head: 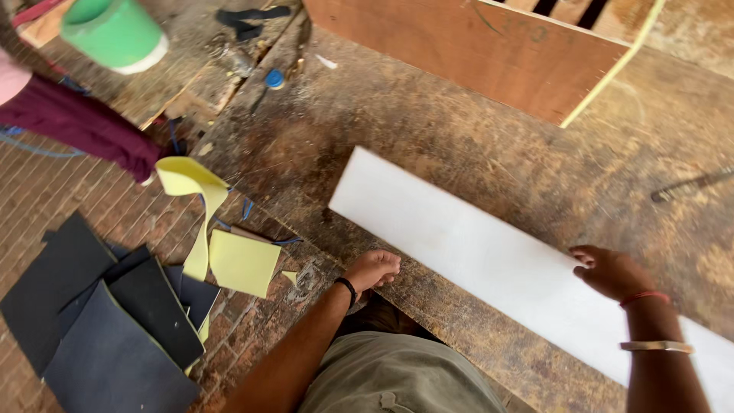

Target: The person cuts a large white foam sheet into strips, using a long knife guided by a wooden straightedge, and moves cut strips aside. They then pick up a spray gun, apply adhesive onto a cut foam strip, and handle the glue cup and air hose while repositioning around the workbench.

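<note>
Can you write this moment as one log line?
left hand: fist at workbench edge | right hand: resting on white strip

White laminate strip [489, 260] is lying matt and smooth across the frame's middle, on a workbench [397, 130] of rough, stained, scuffed wood; the plywood panel [466, 46] at the top is showing a smoother sanded brown face with a pale edge. At lower left, dark sheets [99, 321] are looking matt and rubbery, yellow scraps [241, 262] papery, over a coarse brick floor [46, 199]. Upper left, a green plastic cup [115, 32] is showing a slight sheen.
</note>
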